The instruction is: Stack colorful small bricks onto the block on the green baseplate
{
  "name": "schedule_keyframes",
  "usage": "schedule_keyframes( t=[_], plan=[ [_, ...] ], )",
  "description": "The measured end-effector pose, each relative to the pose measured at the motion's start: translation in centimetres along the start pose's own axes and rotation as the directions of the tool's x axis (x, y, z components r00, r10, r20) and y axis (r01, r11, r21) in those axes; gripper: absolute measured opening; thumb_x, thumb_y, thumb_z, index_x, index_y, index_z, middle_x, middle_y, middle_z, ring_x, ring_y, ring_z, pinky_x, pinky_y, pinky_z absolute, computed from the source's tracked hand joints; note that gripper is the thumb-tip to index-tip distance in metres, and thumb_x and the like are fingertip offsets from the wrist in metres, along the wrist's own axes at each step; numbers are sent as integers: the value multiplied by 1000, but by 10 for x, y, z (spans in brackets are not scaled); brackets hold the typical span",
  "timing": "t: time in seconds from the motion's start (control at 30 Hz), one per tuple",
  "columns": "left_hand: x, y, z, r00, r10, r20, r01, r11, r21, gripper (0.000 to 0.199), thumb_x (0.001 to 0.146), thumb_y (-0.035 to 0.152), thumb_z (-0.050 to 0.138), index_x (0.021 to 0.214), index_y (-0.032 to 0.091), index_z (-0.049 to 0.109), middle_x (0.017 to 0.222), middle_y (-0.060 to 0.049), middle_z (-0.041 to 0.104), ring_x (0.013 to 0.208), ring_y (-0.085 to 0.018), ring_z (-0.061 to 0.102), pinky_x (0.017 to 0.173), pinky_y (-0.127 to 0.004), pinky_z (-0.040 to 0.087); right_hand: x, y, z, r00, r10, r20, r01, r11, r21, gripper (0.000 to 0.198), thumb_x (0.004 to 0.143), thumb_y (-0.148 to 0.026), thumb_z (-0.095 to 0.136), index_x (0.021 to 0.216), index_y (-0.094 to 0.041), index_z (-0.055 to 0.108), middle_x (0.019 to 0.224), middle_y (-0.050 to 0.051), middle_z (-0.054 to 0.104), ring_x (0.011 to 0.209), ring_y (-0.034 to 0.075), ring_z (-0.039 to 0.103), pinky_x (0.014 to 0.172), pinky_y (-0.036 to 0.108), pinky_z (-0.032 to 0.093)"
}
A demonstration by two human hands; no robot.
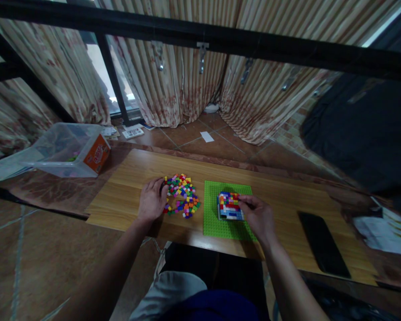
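Brick block (pixel 230 208): placing step apparently in hand.
It sat on the green baseplate (pixel 210 223); right hand (pixel 259 217) bunched its fingers at the right edge, pinch unclear; left hand (pixel 152 199) curled against loose bricks (pixel 188 206), hold unclear. Next move seemingly called for square alignment.

One left hand (pixel 153 199), one right hand (pixel 259 217). One tabletop (pixel 284 200). On it: one green baseplate (pixel 210 227) toward the near edge, carrying one brick build (pixel 230 211); one heap of loose bricks (pixel 190 196), too small and crowded to count; one black slab (pixel 323 245) by the near right corner. Beyond the left edge, one clear bin (pixel 62 167) with one orange label (pixel 97 154). Past the far edge, one white card (pixel 206 136) on the floor (pixel 173 137).
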State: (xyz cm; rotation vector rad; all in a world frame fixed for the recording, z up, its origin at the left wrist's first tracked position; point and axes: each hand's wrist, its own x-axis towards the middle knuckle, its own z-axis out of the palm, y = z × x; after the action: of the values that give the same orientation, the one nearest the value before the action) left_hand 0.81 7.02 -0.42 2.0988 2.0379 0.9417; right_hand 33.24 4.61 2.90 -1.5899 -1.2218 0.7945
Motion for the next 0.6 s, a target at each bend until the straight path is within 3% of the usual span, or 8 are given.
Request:
schedule_keyframes(
  t=[0.6],
  plan=[
    [-1,-1,1,1000,-3,-2,3,1000,7,46,97,42,36,121,12,61,122,-15,65,117,-29,57,104,-45,43,-1,4,8,999,23,-28,-21,999,40,22,69,-35,68,80,-17,73,86,9,77,76,22,71,74,38,56]
  ],
)
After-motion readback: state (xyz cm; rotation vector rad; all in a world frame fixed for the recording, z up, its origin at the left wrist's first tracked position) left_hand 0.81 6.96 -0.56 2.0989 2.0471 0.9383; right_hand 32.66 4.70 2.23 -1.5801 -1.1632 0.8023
